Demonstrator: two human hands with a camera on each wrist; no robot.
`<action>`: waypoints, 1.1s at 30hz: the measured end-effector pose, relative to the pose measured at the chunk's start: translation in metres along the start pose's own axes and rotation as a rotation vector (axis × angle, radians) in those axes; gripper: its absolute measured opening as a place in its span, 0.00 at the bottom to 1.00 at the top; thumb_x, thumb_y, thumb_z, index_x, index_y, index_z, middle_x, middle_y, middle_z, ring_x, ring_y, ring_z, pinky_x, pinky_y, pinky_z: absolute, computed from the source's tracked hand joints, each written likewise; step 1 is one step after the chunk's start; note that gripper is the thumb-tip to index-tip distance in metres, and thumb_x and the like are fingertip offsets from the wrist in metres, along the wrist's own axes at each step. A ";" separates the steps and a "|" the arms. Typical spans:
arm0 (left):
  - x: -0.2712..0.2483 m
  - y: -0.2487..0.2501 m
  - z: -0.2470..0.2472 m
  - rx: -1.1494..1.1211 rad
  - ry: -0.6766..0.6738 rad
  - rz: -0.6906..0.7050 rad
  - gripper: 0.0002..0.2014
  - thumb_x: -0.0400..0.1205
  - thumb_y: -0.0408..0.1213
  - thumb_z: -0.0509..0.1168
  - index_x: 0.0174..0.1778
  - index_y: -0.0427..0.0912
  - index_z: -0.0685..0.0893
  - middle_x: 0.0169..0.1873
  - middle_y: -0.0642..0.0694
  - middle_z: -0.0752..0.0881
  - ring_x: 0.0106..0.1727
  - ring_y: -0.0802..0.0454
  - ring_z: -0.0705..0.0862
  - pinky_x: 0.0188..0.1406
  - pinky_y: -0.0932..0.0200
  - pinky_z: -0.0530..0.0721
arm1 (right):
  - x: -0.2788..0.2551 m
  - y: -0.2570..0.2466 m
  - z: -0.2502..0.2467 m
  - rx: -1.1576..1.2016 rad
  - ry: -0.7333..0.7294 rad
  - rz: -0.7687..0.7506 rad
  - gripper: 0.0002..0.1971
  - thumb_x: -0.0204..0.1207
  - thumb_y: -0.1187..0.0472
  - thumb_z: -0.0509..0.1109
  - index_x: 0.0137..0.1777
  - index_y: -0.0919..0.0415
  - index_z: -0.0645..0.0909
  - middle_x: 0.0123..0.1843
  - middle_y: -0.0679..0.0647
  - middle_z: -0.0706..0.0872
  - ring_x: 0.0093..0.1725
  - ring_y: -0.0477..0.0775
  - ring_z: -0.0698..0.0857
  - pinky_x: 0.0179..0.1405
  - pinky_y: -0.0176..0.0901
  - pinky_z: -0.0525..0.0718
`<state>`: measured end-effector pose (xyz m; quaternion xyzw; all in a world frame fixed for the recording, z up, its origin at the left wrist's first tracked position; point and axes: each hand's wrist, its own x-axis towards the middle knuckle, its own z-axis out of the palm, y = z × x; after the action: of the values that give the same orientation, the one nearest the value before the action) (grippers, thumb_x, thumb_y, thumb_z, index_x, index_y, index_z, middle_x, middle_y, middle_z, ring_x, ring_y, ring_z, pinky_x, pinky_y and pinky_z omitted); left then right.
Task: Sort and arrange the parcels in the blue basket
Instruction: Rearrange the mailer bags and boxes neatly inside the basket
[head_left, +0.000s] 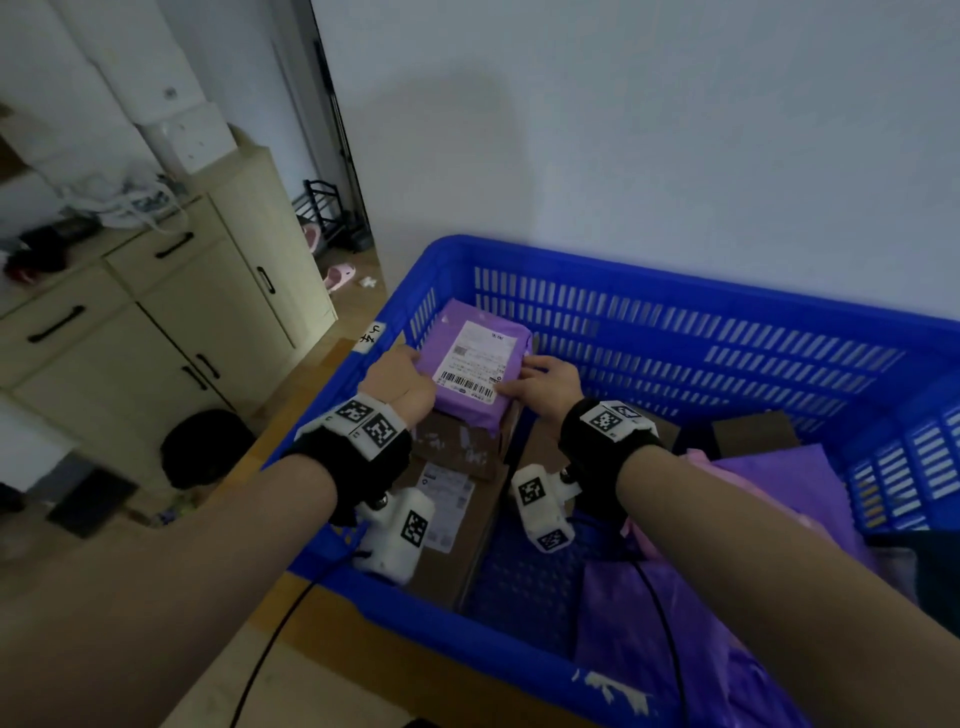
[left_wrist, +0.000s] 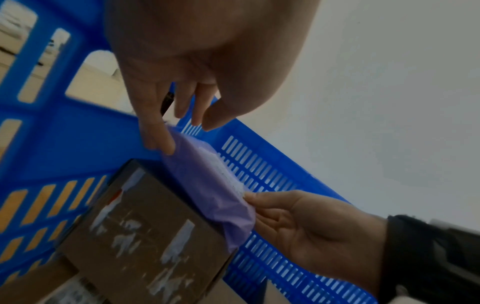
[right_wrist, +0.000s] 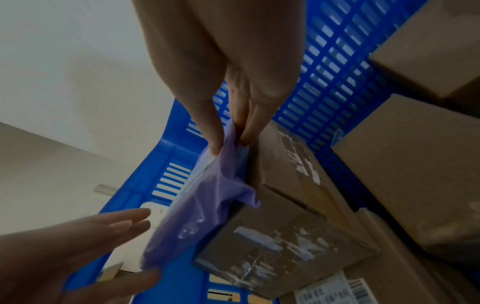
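Note:
A purple parcel (head_left: 478, 364) with a white barcode label lies on a taped brown box (head_left: 457, 441) in the far left corner of the blue basket (head_left: 675, 332). My left hand (head_left: 402, 376) is at the parcel's left edge; in the left wrist view its fingers (left_wrist: 157, 139) are fairly straight and one touches the purple wrap (left_wrist: 207, 185). My right hand (head_left: 540, 382) holds the right edge. The right wrist view shows that hand (right_wrist: 228, 135) pinching the wrap (right_wrist: 197, 216) between thumb and fingers, beside the brown box (right_wrist: 280, 236).
A flat cardboard box (head_left: 452, 519) with a label lies in front of the brown box. Purple and pink bags (head_left: 779, 493) fill the basket's right side, with more brown boxes (head_left: 753, 431) behind them. A strip of basket floor (head_left: 530, 571) shows. A cabinet (head_left: 156, 312) stands left.

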<state>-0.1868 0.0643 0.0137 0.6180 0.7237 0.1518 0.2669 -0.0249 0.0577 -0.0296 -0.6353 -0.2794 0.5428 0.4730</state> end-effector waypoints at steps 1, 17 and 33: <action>0.000 0.001 -0.003 0.022 -0.017 0.003 0.21 0.82 0.35 0.59 0.73 0.43 0.74 0.71 0.40 0.77 0.70 0.40 0.77 0.69 0.50 0.77 | -0.001 0.000 0.000 -0.015 -0.005 -0.005 0.32 0.66 0.80 0.75 0.70 0.77 0.71 0.68 0.70 0.80 0.66 0.64 0.82 0.65 0.50 0.81; -0.031 0.052 0.080 0.024 -0.808 0.165 0.21 0.85 0.35 0.61 0.75 0.38 0.73 0.73 0.42 0.75 0.65 0.47 0.77 0.58 0.56 0.77 | -0.027 0.048 -0.094 -0.260 -0.041 0.315 0.21 0.80 0.73 0.62 0.73 0.69 0.71 0.59 0.67 0.82 0.57 0.61 0.83 0.51 0.49 0.85; -0.012 0.025 0.165 0.245 -0.718 -0.035 0.24 0.84 0.29 0.57 0.76 0.30 0.65 0.74 0.33 0.72 0.74 0.37 0.72 0.71 0.54 0.71 | 0.004 0.120 -0.095 -0.263 -0.117 0.566 0.33 0.76 0.71 0.68 0.80 0.67 0.61 0.73 0.65 0.75 0.65 0.59 0.79 0.61 0.51 0.83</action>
<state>-0.0710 0.0393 -0.1040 0.6467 0.6073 -0.1668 0.4303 0.0478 -0.0151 -0.1432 -0.7113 -0.1860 0.6476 0.2002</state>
